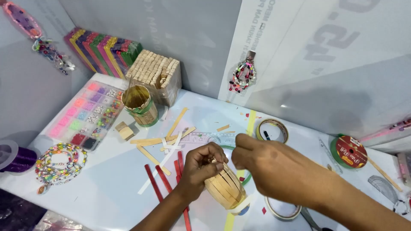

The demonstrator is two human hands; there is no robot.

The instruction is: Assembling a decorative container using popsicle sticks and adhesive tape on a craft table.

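Two hands: left hand (201,167) grips stick barrel (224,186); right hand (265,164) pinches at its rim.
Progress: walls formed, taping unfinished.

One head-worn camera looks steeply down from close above the table (107,188). It faces the back wall (205,38).

Premises: a small handicraft workstation. A white worktop (107,188) is enclosed by plain grey partition panels (188,38). At upper left stand bundles of coloured craft sticks (100,49) and plain wooden sticks (154,75). A compartmented bead tray (87,115) lies at left. Beaded ornaments (243,76) hang on the panels. Tape rolls (272,129) lie at right.
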